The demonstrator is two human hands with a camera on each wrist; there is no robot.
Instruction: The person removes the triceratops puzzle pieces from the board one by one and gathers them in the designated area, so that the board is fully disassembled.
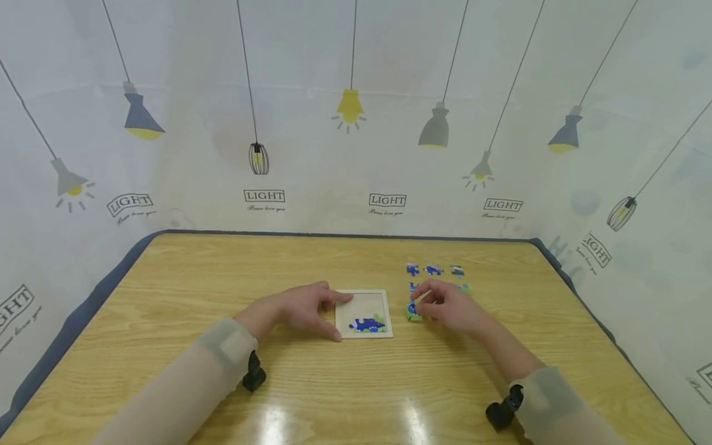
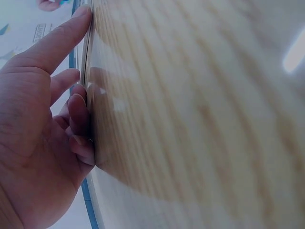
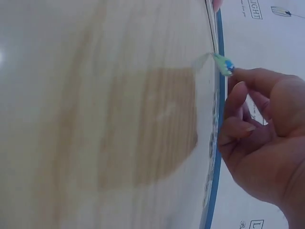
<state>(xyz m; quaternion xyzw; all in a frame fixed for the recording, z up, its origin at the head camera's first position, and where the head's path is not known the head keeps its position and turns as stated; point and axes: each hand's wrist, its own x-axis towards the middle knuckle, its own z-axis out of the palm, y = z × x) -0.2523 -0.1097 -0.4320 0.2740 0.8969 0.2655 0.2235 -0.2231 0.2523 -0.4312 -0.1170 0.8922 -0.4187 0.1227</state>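
A square, pale wooden puzzle tray point(image 1: 389, 318) lies at the middle of the table. Joined blue and green pieces point(image 1: 368, 324) fill part of its lower side. My left hand point(image 1: 303, 307) rests at the tray's left side, forefinger reaching over the upper rim and thumb at the lower left corner. To the right of the tray, my right hand point(image 1: 453, 310) pinches a blue and green jigsaw piece point(image 1: 411, 311) between thumb and finger. In the right wrist view this piece point(image 3: 222, 64) tilts, its lower tip close to the tabletop.
Several loose jigsaw pieces point(image 1: 433, 270) lie in rows beyond my right hand, some partly hidden by it. The wood-grain table point(image 1: 222, 266) ends at a dark blue edge, with a lamp-patterned wall covering point(image 1: 311, 167) behind and at the sides.
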